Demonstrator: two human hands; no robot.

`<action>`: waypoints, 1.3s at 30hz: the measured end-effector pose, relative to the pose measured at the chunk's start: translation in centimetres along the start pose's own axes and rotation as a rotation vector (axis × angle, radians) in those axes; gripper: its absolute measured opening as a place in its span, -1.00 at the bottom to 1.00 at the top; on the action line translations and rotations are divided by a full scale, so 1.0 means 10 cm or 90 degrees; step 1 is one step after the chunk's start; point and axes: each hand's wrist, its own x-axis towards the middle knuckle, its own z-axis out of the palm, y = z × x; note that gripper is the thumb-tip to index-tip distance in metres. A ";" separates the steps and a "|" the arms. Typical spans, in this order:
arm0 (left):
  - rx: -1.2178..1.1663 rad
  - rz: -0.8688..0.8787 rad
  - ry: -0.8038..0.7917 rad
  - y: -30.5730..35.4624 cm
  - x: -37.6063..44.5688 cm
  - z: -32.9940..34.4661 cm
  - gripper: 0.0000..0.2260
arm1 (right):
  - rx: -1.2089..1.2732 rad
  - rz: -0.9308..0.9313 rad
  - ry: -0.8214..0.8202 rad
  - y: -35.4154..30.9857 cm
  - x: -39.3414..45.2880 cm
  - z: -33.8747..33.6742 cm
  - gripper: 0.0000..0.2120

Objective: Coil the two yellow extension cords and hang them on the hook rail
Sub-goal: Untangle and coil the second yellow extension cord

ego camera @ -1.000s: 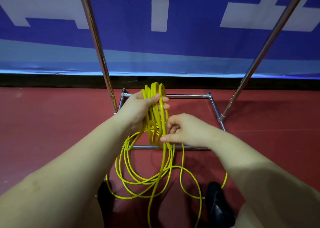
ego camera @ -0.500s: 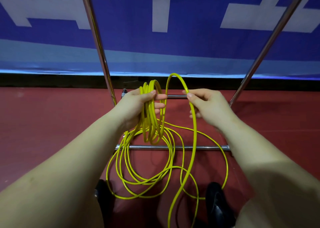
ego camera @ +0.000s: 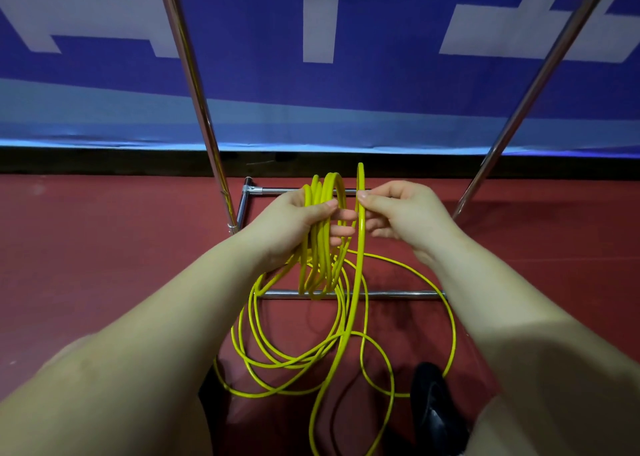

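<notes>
Frame centre: left hand (ego camera: 298, 223) grips a bundle of several loops of thin glossy yellow extension cord (ego camera: 323, 247), thumb laid across the front of the strands, fingers curled behind. Loop tops stand above the hand; bottoms hang down over the near chrome floor bar (ego camera: 398, 294).

Right hand (ego camera: 405, 216), just beside the left, pinches a single strand of the same cord between thumb and forefinger. That strand arches up above the fingertips, then drops straight down between both hands.

Lower centre: the rest of the cord lies in loose overlapping rings on the dark red floor (ego camera: 104, 247), some crossing under the near bar, one wide arc sweeping out to the lower right. Only one continuous tangle is readable; cannot tell whether a second cord is mixed in.

Edges: two slanted chrome uprights, left upright (ego camera: 194, 84) and right upright (ego camera: 540, 74), rise from the rectangular chrome base frame. Hands sit between them, closer to the left one. Open floor left and right of the frame. Blue-and-white banner (ego camera: 311, 22) fills the top. Black shoe (ego camera: 433, 407) at lower right, touching the outer cord arc.
</notes>
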 end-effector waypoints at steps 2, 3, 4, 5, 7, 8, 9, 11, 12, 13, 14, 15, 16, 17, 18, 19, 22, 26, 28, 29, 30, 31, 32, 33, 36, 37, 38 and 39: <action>-0.003 -0.007 -0.001 -0.03 0.01 0.01 -0.92 | -0.024 -0.013 0.014 0.01 0.02 0.01 -0.84; -0.006 -0.009 0.003 -0.04 0.02 0.02 -0.92 | -0.038 -0.020 0.016 0.02 0.02 0.01 -0.83; -0.009 -0.010 0.009 -0.05 0.03 0.02 -0.93 | -0.048 -0.025 0.011 0.02 0.02 0.01 -0.83; -0.003 -0.008 0.014 -0.06 0.03 0.02 -0.91 | -0.057 -0.029 0.002 0.03 0.02 0.02 -0.82; 0.022 -0.003 0.022 -0.07 0.04 0.02 -0.88 | -0.077 -0.029 -0.023 0.03 -0.01 0.06 -0.82; 0.030 -0.001 0.026 -0.08 0.05 0.02 -0.87 | -0.083 -0.022 -0.035 0.02 -0.02 0.08 -0.83; 0.036 0.001 0.030 -0.08 0.05 0.01 -0.87 | -0.079 -0.011 -0.048 0.01 -0.04 0.10 -0.84; 0.044 0.001 0.043 -0.09 0.06 -0.01 -0.89 | -0.051 0.009 -0.079 0.00 -0.07 0.13 -0.86; 0.047 0.002 0.047 -0.09 0.07 -0.01 -0.90 | -0.042 0.014 -0.090 0.00 -0.09 0.14 -0.86; 0.047 0.002 0.050 -0.09 0.06 0.00 -0.89 | -0.038 0.015 -0.096 -0.01 -0.10 0.15 -0.86; 0.043 0.000 0.051 -0.08 0.06 0.00 -0.88 | -0.034 0.015 -0.096 -0.01 -0.11 0.16 -0.87; 0.036 -0.002 0.052 -0.08 0.06 0.01 -0.86 | -0.028 0.014 -0.090 0.00 -0.11 0.18 -0.87; 0.029 -0.004 0.053 -0.08 0.05 0.02 -0.86 | -0.018 0.015 -0.082 0.00 -0.11 0.18 -0.88; 0.022 -0.007 0.053 -0.08 0.05 0.03 -0.86 | -0.002 0.017 -0.074 0.01 -0.11 0.19 -0.88; 0.018 -0.009 0.053 -0.08 0.05 0.03 -0.85 | 0.018 0.022 -0.066 0.02 -0.11 0.20 -0.89; 0.016 -0.011 0.054 -0.08 0.05 0.03 -0.85 | 0.036 0.029 -0.061 0.03 -0.11 0.20 -0.89; 0.015 -0.016 0.072 -0.10 0.06 0.03 -0.85 | 0.067 0.061 -0.061 0.04 -0.10 0.22 -0.84; -0.014 -0.023 0.105 -0.11 0.06 0.04 -0.84 | 0.067 0.100 -0.072 0.07 -0.10 0.25 -0.77; -0.068 -0.030 0.121 -0.09 0.06 0.05 -0.87 | 0.030 0.105 -0.084 0.08 -0.11 0.27 -0.75; -0.090 -0.031 0.131 -0.09 0.06 0.06 -0.88 | 0.018 0.106 -0.092 0.08 -0.11 0.27 -0.74; -0.100 -0.031 0.139 -0.08 0.06 0.07 -0.89 | 0.010 0.108 -0.101 0.08 -0.12 0.28 -0.73; -0.095 -0.032 0.147 -0.08 0.06 0.07 -0.89 | -0.001 0.111 -0.110 0.08 -0.12 0.28 -0.71; -0.085 -0.033 0.153 -0.08 0.05 0.07 -0.89 | -0.017 0.115 -0.121 0.07 -0.13 0.28 -0.68; -0.081 -0.034 0.157 -0.07 0.05 0.07 -0.87 | -0.035 0.120 -0.139 0.06 -0.13 0.28 -0.66; -0.156 -0.040 0.175 0.00 0.07 0.02 -0.78 | -0.073 0.118 -0.233 0.04 -0.16 0.26 -0.64; -0.190 -0.042 0.187 0.03 0.09 0.00 -0.76 | -0.084 0.117 -0.267 0.04 -0.17 0.24 -0.65; -0.212 -0.041 0.199 0.07 0.10 -0.04 -0.75 | -0.100 0.118 -0.301 0.03 -0.19 0.22 -0.65; -0.220 -0.035 0.212 0.09 0.10 -0.08 -0.74 | -0.124 0.119 -0.334 0.03 -0.20 0.19 -0.64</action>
